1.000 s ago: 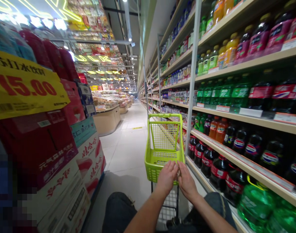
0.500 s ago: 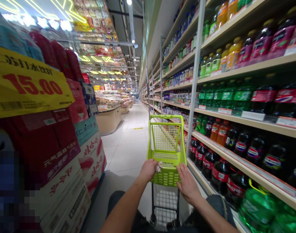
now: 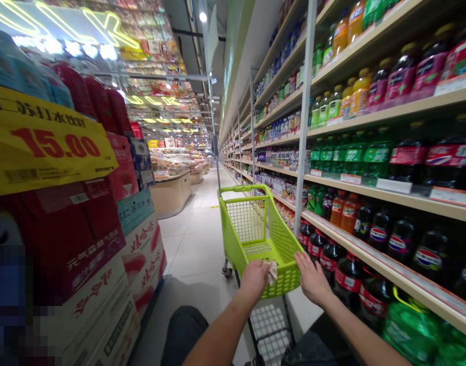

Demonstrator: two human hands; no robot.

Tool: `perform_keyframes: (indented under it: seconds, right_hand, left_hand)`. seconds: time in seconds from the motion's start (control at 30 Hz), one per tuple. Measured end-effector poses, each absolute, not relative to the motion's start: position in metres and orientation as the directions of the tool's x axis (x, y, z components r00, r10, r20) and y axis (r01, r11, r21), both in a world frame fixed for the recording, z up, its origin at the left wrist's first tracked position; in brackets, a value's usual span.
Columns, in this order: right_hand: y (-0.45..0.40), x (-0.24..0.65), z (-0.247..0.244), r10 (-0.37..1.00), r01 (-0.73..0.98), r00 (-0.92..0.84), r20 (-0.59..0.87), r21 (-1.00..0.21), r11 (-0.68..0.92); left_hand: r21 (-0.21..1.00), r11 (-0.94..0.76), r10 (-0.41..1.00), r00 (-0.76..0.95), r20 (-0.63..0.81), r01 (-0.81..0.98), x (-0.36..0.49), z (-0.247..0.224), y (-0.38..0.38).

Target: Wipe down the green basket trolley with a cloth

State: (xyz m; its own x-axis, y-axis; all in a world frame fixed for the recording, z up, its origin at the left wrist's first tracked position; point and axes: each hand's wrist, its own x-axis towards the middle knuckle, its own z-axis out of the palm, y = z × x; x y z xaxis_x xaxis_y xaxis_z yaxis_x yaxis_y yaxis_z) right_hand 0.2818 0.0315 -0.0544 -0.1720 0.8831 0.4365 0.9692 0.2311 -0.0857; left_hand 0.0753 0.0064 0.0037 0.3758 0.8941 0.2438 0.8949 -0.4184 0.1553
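A lime-green shopping cart [image 3: 287, 278] with a plastic basket stands in front of me in the aisle, turned at an angle with its far end to the left. My left hand [image 3: 254, 279] is closed on a crumpled whitish cloth or tissue [image 3: 271, 272] at the basket's near rim. Against the near right corner of the basket rests my right hand [image 3: 312, 277], its fingers stretched out and nothing in them. The basket's visible floor holds no goods. A wire rack [image 3: 269, 325] sits low under the basket, between my knees.
Shelves of soda bottles [image 3: 378, 229] line the right side, close to the cart, with a metal post [image 3: 304, 117] at their front. Stacked drink cartons [image 3: 141, 244] under a yellow price sign [image 3: 53, 142] stand on the left. Tiled floor [image 3: 191, 229] runs ahead past a display counter [image 3: 170, 193].
The cart has swung round: its far end went left and its near end right. Both hands moved right with it, staying at the near rim.
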Motion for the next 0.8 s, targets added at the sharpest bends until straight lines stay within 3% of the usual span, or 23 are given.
perform_keyframes:
  seconds: [0.17,0.4,0.57,0.67,0.8]
  right_hand:
    - [0.021,0.247,-0.049,0.874,0.894,-0.277,0.399,-0.226,0.387]
    - [0.011,0.228,-0.051,0.842,0.862,-0.205,0.499,-0.316,0.396]
    - [0.005,0.213,-0.054,0.796,0.847,-0.175,0.579,-0.324,0.421]
    - [0.003,0.219,-0.055,0.785,0.836,-0.2,0.587,-0.316,0.449]
    - [0.007,0.232,-0.053,0.788,0.857,-0.186,0.587,-0.295,0.422]
  left_hand:
    - [0.043,-0.627,0.73,0.566,0.383,0.778,0.063,-0.007,0.01]
    - [0.072,-0.458,0.756,0.345,0.556,0.886,0.034,-0.014,0.03]
    - [-0.087,-0.683,0.578,0.609,0.543,0.725,0.055,-0.022,0.023]
    - [-0.07,-0.607,0.658,0.55,0.514,0.791,0.037,-0.011,0.025]
    - [0.021,-0.331,0.848,0.287,0.445,0.943,-0.006,0.009,0.032]
